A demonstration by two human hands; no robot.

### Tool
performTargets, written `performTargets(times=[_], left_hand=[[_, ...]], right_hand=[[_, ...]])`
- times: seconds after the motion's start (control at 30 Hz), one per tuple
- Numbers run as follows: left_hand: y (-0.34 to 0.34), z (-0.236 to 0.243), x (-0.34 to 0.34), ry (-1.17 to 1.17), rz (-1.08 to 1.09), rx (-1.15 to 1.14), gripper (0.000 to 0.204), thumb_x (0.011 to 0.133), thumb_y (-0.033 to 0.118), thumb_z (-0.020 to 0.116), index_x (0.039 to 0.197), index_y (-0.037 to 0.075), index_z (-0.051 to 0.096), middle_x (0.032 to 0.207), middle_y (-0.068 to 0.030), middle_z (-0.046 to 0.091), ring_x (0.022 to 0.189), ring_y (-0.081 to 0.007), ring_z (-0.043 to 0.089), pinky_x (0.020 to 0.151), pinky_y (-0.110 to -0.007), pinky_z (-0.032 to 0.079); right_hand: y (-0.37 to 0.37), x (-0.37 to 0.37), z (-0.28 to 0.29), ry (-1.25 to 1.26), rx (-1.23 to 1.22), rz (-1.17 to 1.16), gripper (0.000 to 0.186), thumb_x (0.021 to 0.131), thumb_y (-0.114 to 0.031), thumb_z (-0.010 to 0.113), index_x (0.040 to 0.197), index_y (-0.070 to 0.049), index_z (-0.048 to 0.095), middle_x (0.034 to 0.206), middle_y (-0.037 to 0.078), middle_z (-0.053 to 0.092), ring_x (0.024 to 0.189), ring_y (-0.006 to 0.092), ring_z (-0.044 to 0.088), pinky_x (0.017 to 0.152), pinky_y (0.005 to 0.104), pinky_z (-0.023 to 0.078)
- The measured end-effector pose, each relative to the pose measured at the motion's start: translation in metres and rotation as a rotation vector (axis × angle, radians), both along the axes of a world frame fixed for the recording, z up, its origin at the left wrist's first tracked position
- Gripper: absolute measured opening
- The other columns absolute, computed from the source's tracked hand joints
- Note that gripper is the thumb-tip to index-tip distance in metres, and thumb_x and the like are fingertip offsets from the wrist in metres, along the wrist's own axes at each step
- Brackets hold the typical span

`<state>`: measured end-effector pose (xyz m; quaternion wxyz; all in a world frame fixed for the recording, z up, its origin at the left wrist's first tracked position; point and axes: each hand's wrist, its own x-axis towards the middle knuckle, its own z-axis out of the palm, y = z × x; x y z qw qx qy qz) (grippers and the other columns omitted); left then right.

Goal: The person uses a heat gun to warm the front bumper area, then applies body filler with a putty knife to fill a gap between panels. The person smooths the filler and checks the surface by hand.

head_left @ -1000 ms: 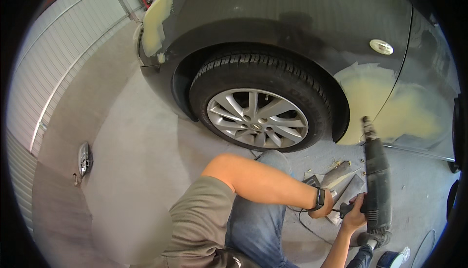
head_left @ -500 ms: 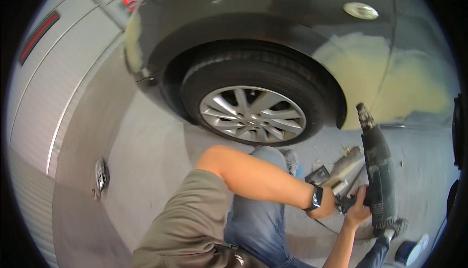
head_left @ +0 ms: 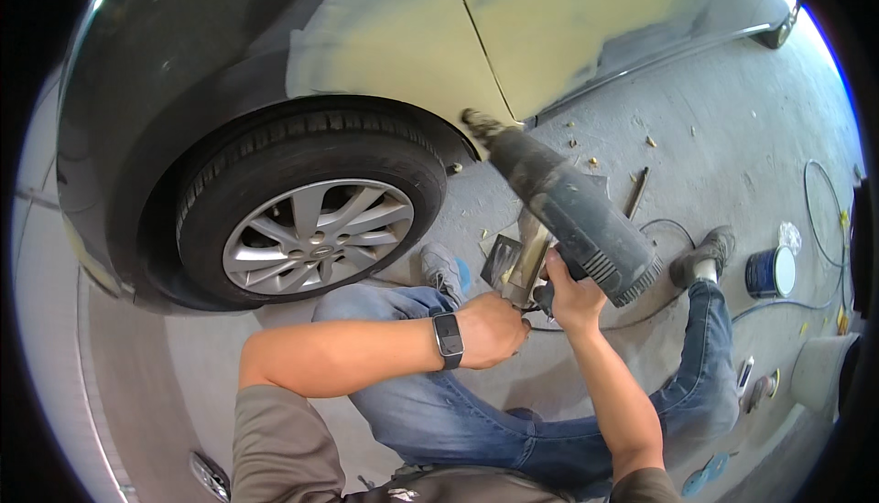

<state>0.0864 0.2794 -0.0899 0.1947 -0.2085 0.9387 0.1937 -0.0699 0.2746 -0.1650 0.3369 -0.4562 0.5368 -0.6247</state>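
Observation:
My right hand (head_left: 572,292) grips the handle of a large dark heat gun (head_left: 572,215), whose nozzle points up and left at the lower edge of a pale yellow filler patch (head_left: 394,45) on the dark car's fender and door. My left hand (head_left: 490,329), below a wrist watch (head_left: 447,341), is closed beside the handle; what it holds is hidden, possibly near the cord. Behind both hands lie flat blocks and sheets (head_left: 504,260), partly covered by the gun. The nozzle appears close to the wheel arch; whether it touches cannot be told.
The front wheel (head_left: 316,237) stands left of the gun. My jeans-clad legs (head_left: 430,411) are bent on the concrete. To the right are a blue can (head_left: 769,276), a pale bucket (head_left: 815,375), looping cables and small tools. A thin rod (head_left: 638,187) and scattered flakes lie near the sill.
The view has turned right and tilted, so the wheel sits further left and the filler patch higher. The heat gun now slants up-left instead of upright, still held in my right hand.

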Motion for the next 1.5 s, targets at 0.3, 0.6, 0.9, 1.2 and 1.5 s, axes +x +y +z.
performTargets(times=[0.3,0.6,0.9,1.2,1.5], left_hand=[[0.0,0.006,0.007,0.034,0.009,-0.001,0.035,0.087,0.03,0.073,0.104,0.002,0.064,0.083,-0.0114,0.066,0.086,-0.0305,0.067,0.081,-0.042,0.051],[0.002,0.007,0.009,0.029,0.007,0.0,0.03,0.088,0.03,0.071,0.1,0.003,0.065,0.084,-0.0122,0.067,0.083,-0.0303,0.067,0.079,-0.042,0.051],[0.0,0.011,0.012,0.098,0.013,-0.036,0.027,0.088,0.027,0.07,0.097,0.003,0.064,0.083,-0.0129,0.066,0.083,-0.0309,0.067,0.078,-0.042,0.05],[-0.002,0.02,0.009,-0.007,0.029,0.013,0.031,0.089,0.028,0.072,0.105,0.002,0.063,0.089,-0.013,0.066,0.09,-0.0328,0.067,0.082,-0.043,0.052],[-0.002,0.023,0.009,-0.032,0.043,0.034,0.034,0.091,0.029,0.071,0.11,0.002,0.063,0.092,-0.0133,0.065,0.092,-0.0323,0.065,0.084,-0.043,0.051]], right_hand=[[0.0,0.004,0.003,-0.235,0.135,-0.028,0.01,0.093,-0.009,0.072,0.093,0.0,0.068,0.073,0.001,0.066,0.066,0.0093,0.061,0.065,0.0279,0.05],[0.006,0.016,0.006,-0.268,0.196,0.075,0.01,0.093,-0.008,0.069,0.087,-0.001,0.067,0.07,0.001,0.065,0.063,0.0092,0.061,0.062,0.0278,0.049],[-0.005,0.011,-0.006,-0.485,0.279,0.016,0.014,0.094,-0.009,0.067,0.083,0.0,0.064,0.068,0.005,0.065,0.058,0.0143,0.061,0.057,0.0299,0.049],[-0.016,0.005,-0.018,-0.656,0.283,0.04,0.014,0.091,-0.01,0.069,0.087,0.001,0.062,0.073,0.009,0.064,0.056,0.0179,0.062,0.054,0.0324,0.05],[-0.025,-0.001,-0.041,-0.788,0.433,0.006,0.018,0.093,-0.017,0.066,0.085,-0.002,0.062,0.073,0.008,0.063,0.058,0.0192,0.061,0.055,0.034,0.05]])
